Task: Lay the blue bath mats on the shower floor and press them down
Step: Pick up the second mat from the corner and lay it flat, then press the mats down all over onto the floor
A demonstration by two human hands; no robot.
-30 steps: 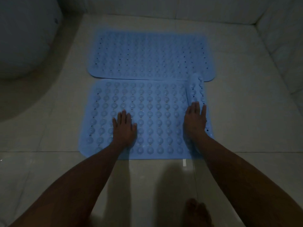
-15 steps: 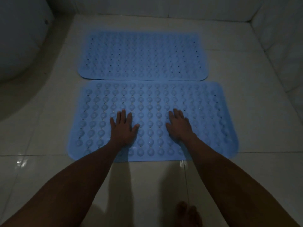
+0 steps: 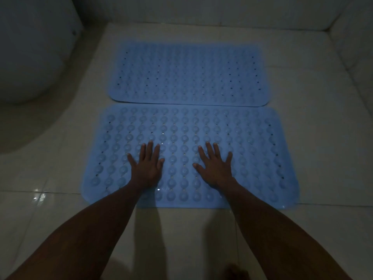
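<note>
Two blue bath mats lie flat on the pale tiled shower floor [image 3: 323, 138], one behind the other with their long edges almost touching. The far mat [image 3: 189, 75] shows small holes. The near mat [image 3: 252, 142] shows rows of round suction cups facing up. My left hand [image 3: 147, 166] rests palm down on the near mat's left-centre, fingers spread. Palm down as well, my right hand [image 3: 216, 168] sits right of centre with its fingers apart. Neither hand holds anything.
A white rounded fixture [image 3: 30, 53] stands at the far left. A low white wall [image 3: 201, 11] runs along the back and the right side [image 3: 357, 47]. Part of a foot [image 3: 236, 271] shows at the bottom edge. The light is dim.
The near mat's right end, rolled up a second ago, now lies flat. My right hand moved from that end to the mat's middle and spread its fingers. My left hand stayed put.
</note>
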